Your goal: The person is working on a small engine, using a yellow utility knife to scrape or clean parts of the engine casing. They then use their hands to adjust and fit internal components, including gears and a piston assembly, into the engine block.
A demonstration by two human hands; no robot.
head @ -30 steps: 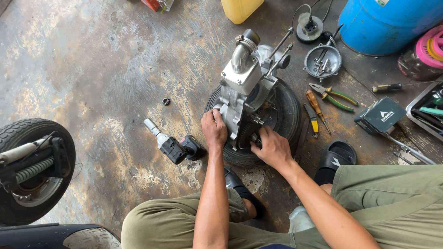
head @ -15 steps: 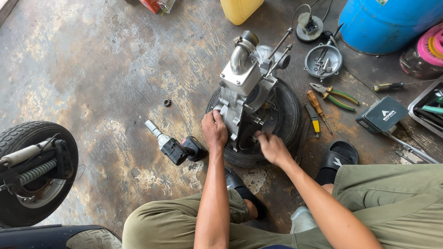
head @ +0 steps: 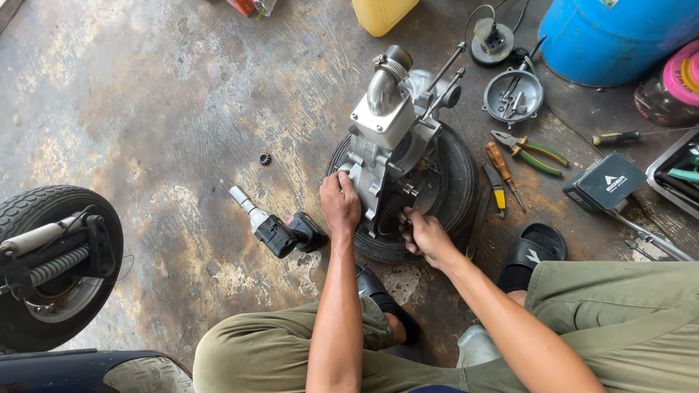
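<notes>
The right hand [head: 426, 236] has slid down from the side of the engine [head: 389, 156] to its lower edge beside the chain, and its fingers are now curled around something small there (too small to make out). The left hand [head: 340, 204] has not moved: it is pressed flat against the near side of the casing, fingers bent over the edge, steadying it. My reading is that the work has shifted from bracing the block to picking at one part low down. The engine stands upright on a tyre [head: 451, 182] lying flat on the floor.

Counted: one engine, one cordless driver [head: 277, 227] just left of the tyre, one loose nut [head: 265, 158], one pair of pliers [head: 529, 148], two screwdrivers [head: 499, 164], one round metal dish [head: 513, 94] of bolts, one blue barrel [head: 619, 33].
</notes>
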